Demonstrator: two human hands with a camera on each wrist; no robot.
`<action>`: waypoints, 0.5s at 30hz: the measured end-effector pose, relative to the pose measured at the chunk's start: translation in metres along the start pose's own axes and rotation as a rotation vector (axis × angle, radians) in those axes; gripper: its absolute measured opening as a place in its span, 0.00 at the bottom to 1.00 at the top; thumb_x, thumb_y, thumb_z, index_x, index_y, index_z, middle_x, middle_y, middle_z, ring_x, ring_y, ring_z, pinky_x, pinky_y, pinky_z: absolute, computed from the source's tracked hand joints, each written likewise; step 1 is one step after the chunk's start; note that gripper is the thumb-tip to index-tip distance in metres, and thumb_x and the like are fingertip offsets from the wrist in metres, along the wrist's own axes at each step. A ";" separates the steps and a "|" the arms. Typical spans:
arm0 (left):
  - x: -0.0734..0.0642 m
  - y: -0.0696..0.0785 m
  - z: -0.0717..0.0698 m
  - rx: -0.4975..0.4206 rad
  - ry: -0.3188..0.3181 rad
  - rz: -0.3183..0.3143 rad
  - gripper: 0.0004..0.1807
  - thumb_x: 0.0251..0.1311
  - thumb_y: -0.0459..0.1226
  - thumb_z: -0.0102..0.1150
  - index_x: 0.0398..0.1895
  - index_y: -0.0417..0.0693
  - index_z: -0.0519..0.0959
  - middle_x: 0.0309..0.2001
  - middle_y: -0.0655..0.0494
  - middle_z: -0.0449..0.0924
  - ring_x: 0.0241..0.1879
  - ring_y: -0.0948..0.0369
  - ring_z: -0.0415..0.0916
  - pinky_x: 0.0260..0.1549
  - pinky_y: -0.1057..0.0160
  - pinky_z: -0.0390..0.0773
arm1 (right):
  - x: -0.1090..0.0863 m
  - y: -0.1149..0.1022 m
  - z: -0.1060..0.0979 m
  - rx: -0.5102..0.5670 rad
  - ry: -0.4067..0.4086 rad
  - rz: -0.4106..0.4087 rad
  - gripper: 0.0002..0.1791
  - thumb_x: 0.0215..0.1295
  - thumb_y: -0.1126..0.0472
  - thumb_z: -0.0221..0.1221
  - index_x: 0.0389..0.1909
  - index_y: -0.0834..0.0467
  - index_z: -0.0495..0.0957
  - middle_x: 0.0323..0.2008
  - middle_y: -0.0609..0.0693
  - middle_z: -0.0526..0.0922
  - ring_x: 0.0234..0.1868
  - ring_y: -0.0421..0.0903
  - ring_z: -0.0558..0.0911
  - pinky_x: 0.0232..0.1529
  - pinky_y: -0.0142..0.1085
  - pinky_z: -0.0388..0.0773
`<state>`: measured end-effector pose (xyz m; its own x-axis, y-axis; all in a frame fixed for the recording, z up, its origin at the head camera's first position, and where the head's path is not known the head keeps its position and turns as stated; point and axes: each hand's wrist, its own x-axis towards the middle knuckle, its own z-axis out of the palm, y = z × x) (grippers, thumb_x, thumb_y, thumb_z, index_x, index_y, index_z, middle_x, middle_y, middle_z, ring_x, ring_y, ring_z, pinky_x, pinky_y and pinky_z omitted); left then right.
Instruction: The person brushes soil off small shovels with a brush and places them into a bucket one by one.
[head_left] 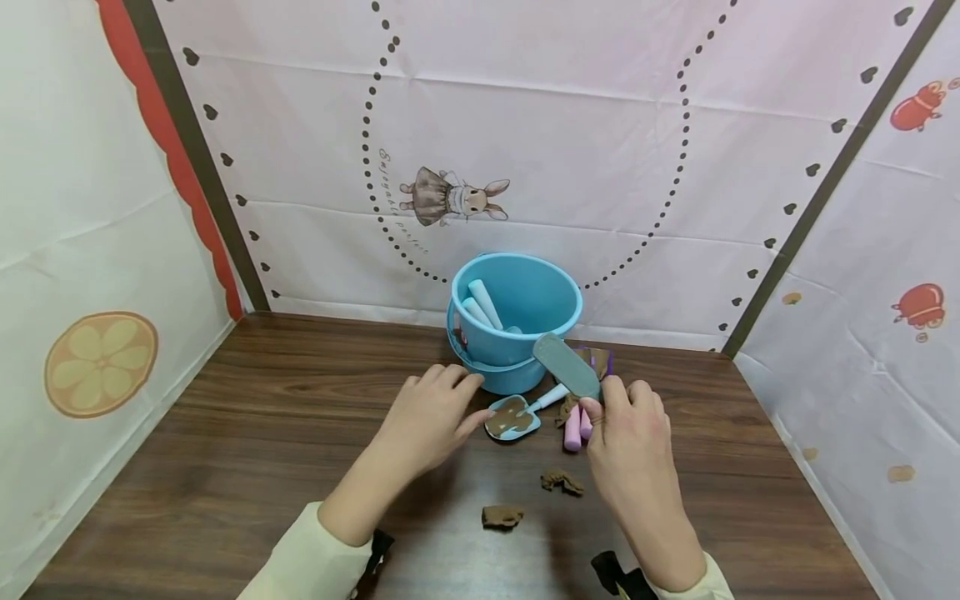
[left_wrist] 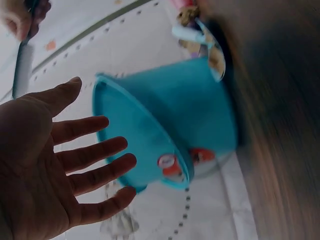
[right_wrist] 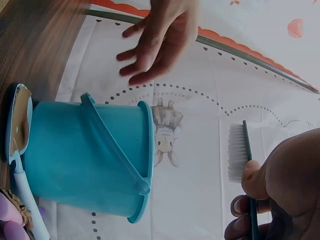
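Observation:
My right hand [head_left: 632, 442] grips a brush [head_left: 564, 365] with a grey-green back, held up in front of the bucket. Its pale bristles show in the right wrist view, where the thumb and fingers pinch the handle. Fingers spread, my left hand [head_left: 433, 417] hovers empty just left of a toy shovel [head_left: 512, 417]. That shovel is light blue, with brown matter on its blade, and leans close by the blue bucket [head_left: 491, 350]. White-blue handles [head_left: 483, 302] stick up inside the bucket. Pink handles [head_left: 573, 429] lie beside brown crumpled matter left of my right hand.
Two brown crumpled scraps lie on the dark wooden table, one nearer [head_left: 502, 517] and one farther right [head_left: 561, 482]. A printed cloth wall [head_left: 315, 150] rises behind the bucket, with more cloth walls at both sides. The bucket's handle hangs down against its side.

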<state>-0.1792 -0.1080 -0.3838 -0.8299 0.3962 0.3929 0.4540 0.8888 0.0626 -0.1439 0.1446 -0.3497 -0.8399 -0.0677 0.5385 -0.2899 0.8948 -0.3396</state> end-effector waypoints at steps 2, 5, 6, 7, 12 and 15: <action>0.009 0.005 0.007 0.022 -0.010 0.051 0.25 0.69 0.57 0.58 0.59 0.50 0.79 0.53 0.52 0.81 0.52 0.52 0.79 0.40 0.51 0.81 | 0.000 0.001 0.000 -0.001 0.003 0.002 0.15 0.72 0.54 0.58 0.33 0.61 0.69 0.26 0.55 0.64 0.28 0.53 0.65 0.31 0.42 0.63; 0.025 0.015 0.016 0.061 -0.033 0.127 0.24 0.69 0.57 0.58 0.55 0.51 0.80 0.50 0.53 0.82 0.49 0.54 0.79 0.37 0.54 0.82 | 0.001 0.001 -0.001 -0.003 0.004 0.010 0.15 0.72 0.53 0.58 0.33 0.61 0.69 0.27 0.55 0.64 0.28 0.53 0.65 0.31 0.42 0.62; 0.031 0.018 0.020 0.077 -0.046 0.151 0.23 0.69 0.57 0.58 0.54 0.51 0.81 0.48 0.53 0.82 0.47 0.54 0.79 0.36 0.55 0.82 | 0.001 0.001 -0.002 -0.003 0.005 0.012 0.15 0.72 0.53 0.58 0.33 0.61 0.69 0.27 0.55 0.64 0.28 0.53 0.65 0.32 0.42 0.62; 0.037 0.022 0.023 0.089 -0.063 0.172 0.21 0.68 0.57 0.59 0.51 0.52 0.81 0.46 0.54 0.81 0.45 0.55 0.79 0.34 0.57 0.81 | 0.002 0.001 -0.002 -0.001 0.006 0.014 0.15 0.72 0.54 0.58 0.33 0.61 0.69 0.27 0.55 0.64 0.28 0.53 0.65 0.32 0.42 0.62; 0.067 0.040 0.044 0.187 -0.074 0.304 0.11 0.68 0.49 0.62 0.40 0.53 0.81 0.35 0.56 0.80 0.32 0.59 0.77 0.27 0.61 0.80 | 0.002 0.002 -0.003 0.002 0.015 0.023 0.15 0.72 0.54 0.58 0.34 0.61 0.70 0.28 0.55 0.65 0.29 0.53 0.66 0.32 0.43 0.63; 0.082 0.051 0.056 0.370 0.027 0.450 0.07 0.71 0.44 0.58 0.41 0.54 0.84 0.35 0.59 0.82 0.29 0.63 0.76 0.26 0.65 0.80 | 0.002 0.002 -0.004 0.003 0.012 0.027 0.14 0.72 0.54 0.58 0.35 0.61 0.71 0.28 0.55 0.65 0.29 0.53 0.66 0.32 0.42 0.63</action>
<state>-0.2427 -0.0176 -0.4001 -0.5709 0.7517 0.3301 0.6122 0.6577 -0.4389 -0.1444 0.1476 -0.3465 -0.8418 -0.0381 0.5385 -0.2685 0.8950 -0.3563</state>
